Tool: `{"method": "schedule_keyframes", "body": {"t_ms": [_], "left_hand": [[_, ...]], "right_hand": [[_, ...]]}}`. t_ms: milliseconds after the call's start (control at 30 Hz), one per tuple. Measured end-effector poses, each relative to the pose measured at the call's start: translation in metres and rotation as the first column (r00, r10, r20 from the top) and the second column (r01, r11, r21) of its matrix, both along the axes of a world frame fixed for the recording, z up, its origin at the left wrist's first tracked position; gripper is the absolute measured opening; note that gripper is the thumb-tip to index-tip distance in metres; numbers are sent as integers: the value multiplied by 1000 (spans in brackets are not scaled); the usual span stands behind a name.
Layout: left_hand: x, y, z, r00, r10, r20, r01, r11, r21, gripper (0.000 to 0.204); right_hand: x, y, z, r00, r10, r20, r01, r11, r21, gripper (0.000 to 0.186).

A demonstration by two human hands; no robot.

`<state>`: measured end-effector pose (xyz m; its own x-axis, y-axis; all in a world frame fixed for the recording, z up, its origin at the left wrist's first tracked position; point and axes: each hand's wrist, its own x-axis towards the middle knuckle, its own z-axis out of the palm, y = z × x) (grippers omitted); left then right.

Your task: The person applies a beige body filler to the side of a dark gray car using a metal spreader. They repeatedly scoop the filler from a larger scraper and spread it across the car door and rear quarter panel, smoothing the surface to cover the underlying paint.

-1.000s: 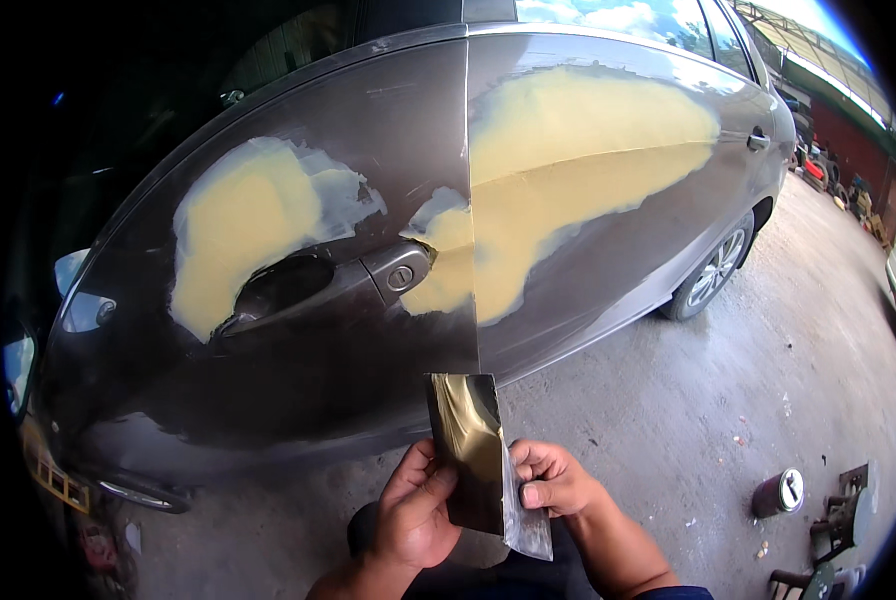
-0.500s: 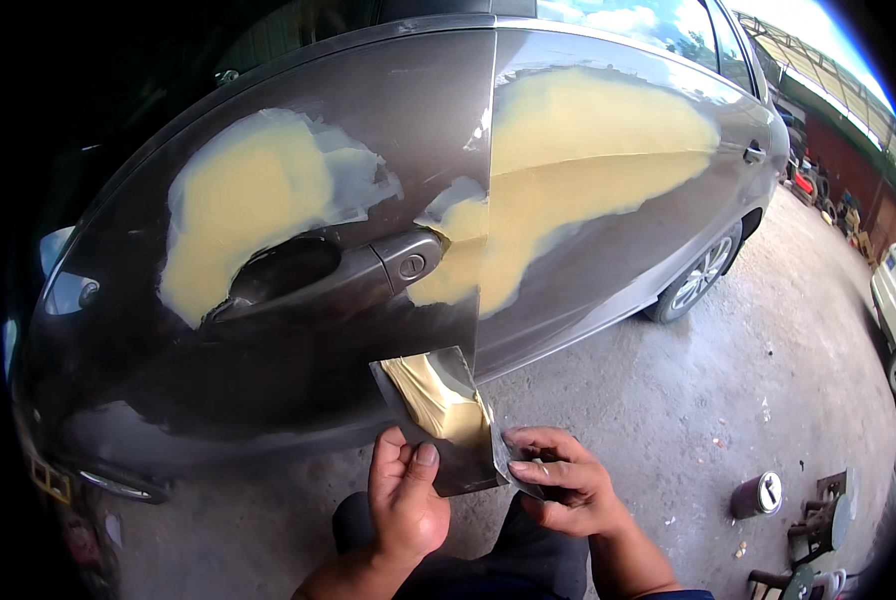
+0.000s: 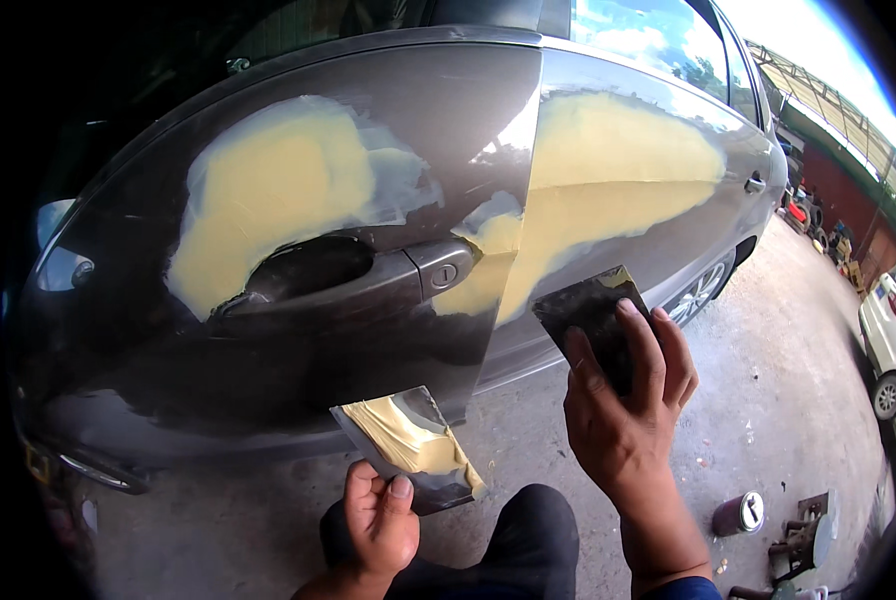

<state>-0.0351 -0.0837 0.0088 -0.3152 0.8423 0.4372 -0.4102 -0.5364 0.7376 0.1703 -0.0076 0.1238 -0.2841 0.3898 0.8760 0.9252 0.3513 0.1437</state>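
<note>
My left hand (image 3: 380, 520) pinches the lower edge of a dark flat plate (image 3: 438, 494), which carries a smear of yellow body filler (image 3: 393, 432). Raised to the right, my right hand (image 3: 633, 400) grips a dark rectangular spreader (image 3: 596, 310) with a trace of filler at its upper corner. The spreader is in front of the lower rear door panel; whether it touches the panel I cannot tell. Yellow filler covers patches on the front door (image 3: 278, 175) and the rear door (image 3: 623, 150) of the grey-brown car. Between them sits the front door handle (image 3: 368, 285).
On the concrete floor to the lower right stand a can (image 3: 738, 514) and a small stool-like stand (image 3: 806, 540). A white vehicle (image 3: 893, 330) is parked at the far right. Assorted items (image 3: 818, 220) line the red wall behind.
My right hand has lifted away from the plate, moving up and right with the spreader. My left hand and the plate have shifted slightly down and left. The view has shifted a little.
</note>
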Motion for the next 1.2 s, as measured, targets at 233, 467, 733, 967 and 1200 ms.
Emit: {"method": "schedule_keyframes", "body": {"t_ms": [233, 467, 733, 967, 1200], "left_hand": [[-1, -2, 1, 998, 3, 64, 0, 999, -51, 29], [-5, -4, -2, 994, -21, 108, 30, 996, -84, 28], [-8, -5, -11, 988, -77, 135, 91, 991, -100, 26], [-9, -4, -14, 986, -97, 134, 111, 989, -97, 26], [-9, -5, -16, 982, -110, 151, 125, 988, -94, 27]], "right_hand": [[-25, 16, 2, 988, -76, 132, 59, 990, 130, 38], [-34, 25, 3, 986, -68, 150, 34, 976, 215, 32], [-38, 26, 1, 973, -141, 185, 107, 978, 178, 38], [-35, 31, 13, 969, -133, 208, 67, 952, 297, 31], [-31, 29, 28, 951, -138, 276, 47, 949, 313, 34]]}}
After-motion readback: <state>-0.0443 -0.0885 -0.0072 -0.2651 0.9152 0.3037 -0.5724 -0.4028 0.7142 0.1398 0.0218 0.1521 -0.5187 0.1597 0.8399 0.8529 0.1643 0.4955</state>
